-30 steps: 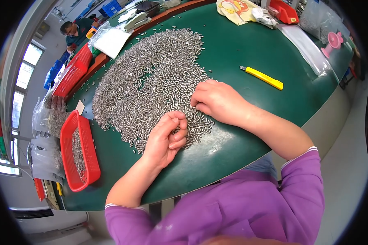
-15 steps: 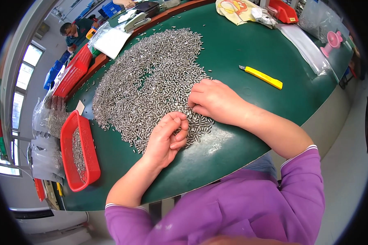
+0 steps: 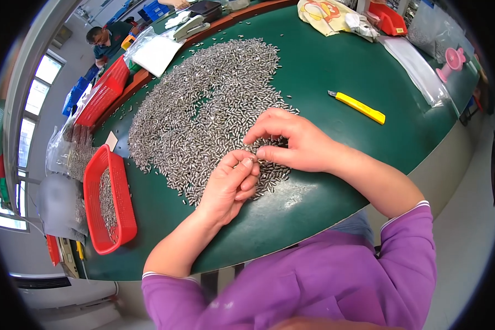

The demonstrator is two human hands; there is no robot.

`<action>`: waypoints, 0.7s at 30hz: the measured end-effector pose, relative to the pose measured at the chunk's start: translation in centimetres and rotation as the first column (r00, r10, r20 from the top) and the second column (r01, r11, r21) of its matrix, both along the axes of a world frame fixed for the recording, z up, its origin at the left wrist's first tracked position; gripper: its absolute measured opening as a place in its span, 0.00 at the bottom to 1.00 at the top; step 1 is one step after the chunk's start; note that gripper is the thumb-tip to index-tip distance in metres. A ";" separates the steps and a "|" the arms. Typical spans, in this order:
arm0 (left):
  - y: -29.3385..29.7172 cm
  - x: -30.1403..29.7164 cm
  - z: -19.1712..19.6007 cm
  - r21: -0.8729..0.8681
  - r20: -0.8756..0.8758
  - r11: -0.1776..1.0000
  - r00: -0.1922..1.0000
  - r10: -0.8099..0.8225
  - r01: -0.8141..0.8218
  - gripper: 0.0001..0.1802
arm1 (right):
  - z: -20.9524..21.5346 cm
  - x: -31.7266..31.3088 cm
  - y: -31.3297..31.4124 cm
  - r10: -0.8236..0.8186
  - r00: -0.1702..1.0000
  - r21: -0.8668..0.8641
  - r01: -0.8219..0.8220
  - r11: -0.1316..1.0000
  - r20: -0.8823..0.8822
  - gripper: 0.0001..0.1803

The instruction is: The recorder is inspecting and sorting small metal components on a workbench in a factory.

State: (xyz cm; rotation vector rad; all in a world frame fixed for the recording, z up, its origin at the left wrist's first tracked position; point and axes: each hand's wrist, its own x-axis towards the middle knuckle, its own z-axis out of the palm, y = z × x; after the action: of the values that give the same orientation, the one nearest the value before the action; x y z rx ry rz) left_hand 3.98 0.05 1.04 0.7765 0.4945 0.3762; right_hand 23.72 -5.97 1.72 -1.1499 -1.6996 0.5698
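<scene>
A broad heap of small silver metal pins (image 3: 203, 82) is spread over the green tabletop (image 3: 313, 71). At the near edge of this heap, my left hand (image 3: 231, 179) is closed in a pinch, thumb against forefinger. Whatever lies between those fingertips is too small to make out. My right hand (image 3: 291, 140) arches over the pins from the right, its thumb and forefinger apart. The right thumb tip comes up to the left fingertips, touching or nearly so. Nothing shows in the gap of the right hand.
A red basket (image 3: 129, 217) with more pins stands to the left. A yellow utility knife (image 3: 360, 107) lies on the right. Further right are a plastic sheet (image 3: 412, 69) and a pink stand (image 3: 451, 63). Filled bags (image 3: 66, 206) sit beyond the basket; a person (image 3: 113, 41) works far left.
My right hand has lifted off the pins, and its thumb and forefinger have spread beside the left fingertips. The left hand has closed its thumb onto its forefinger. The view has shifted slightly.
</scene>
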 end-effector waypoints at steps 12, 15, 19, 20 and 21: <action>0.1 0.0 0.1 -0.071 -0.016 0.997 1.000 0.005 -0.006 0.11 | -2.0 0.9 0.3 -0.222 0.808 0.127 0.182 0.975 0.547 0.06; 0.1 0.0 0.2 -0.041 -0.012 0.999 1.000 0.005 -0.005 0.12 | -2.1 1.0 0.2 -0.228 0.793 0.115 0.198 0.973 0.565 0.07; 0.0 0.0 0.3 -0.043 -0.034 0.999 0.999 0.032 -0.033 0.11 | -1.7 1.4 0.1 -0.210 0.829 0.108 0.180 0.978 0.518 0.08; 0.0 -0.1 0.2 -0.043 -0.034 0.999 0.999 0.032 -0.033 0.11 | -1.5 1.4 0.0 -0.185 0.838 0.092 0.161 0.983 0.514 0.09; 0.1 -0.2 0.1 -0.063 -0.026 0.997 0.999 0.038 -0.040 0.11 | -1.5 1.3 0.1 -0.185 0.838 0.092 0.161 0.983 0.514 0.09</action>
State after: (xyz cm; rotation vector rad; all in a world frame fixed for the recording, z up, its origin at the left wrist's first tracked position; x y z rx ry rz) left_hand 3.79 0.16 1.13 0.7112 0.5432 0.3855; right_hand 24.98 -5.92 0.21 -1.5019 -2.0167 0.0987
